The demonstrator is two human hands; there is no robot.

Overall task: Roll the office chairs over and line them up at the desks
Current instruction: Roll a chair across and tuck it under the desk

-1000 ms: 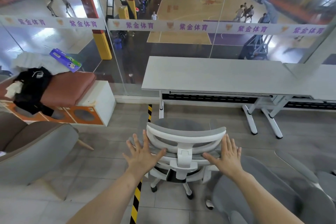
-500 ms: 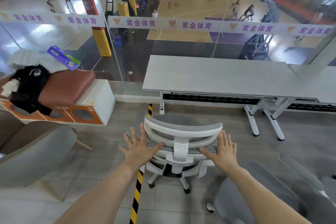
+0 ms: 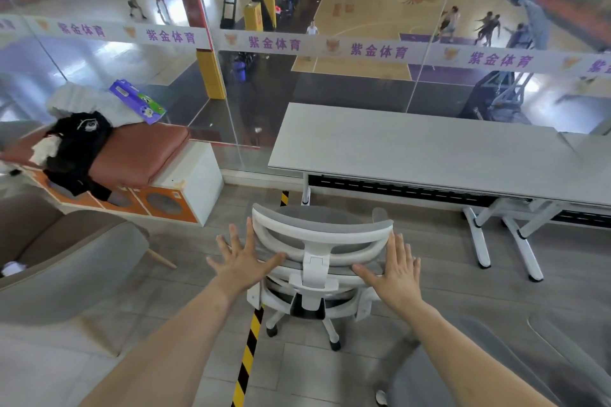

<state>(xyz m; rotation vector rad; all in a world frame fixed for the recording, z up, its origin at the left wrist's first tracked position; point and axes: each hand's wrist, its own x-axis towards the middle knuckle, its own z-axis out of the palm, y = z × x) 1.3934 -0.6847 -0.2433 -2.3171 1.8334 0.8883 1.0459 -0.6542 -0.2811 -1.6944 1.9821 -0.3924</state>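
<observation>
Left hand [image 3: 243, 263] and right hand [image 3: 395, 271]: both flat with fingers straight and spread, gripping nothing, set against the left and right sides of the backrest, thumbs pointing inward along its lower band. Office chair [image 3: 319, 236]: white frame, grey mesh, castors on the tiled floor, facing away from the person just in front of the left end of the grey desk [image 3: 413, 149], its seat not under the top, standing beside the yellow-and-black floor tape [image 3: 246, 357]. Surroundings: second desk [image 3: 591, 155] adjoining on the right, glass wall [image 3: 258, 102] behind both desks, cushioned bench [image 3: 142, 155] at left bearing a black garment [image 3: 77, 149] and a purple box [image 3: 137, 101], grey armchair [image 3: 66, 261] at lower left.
</observation>
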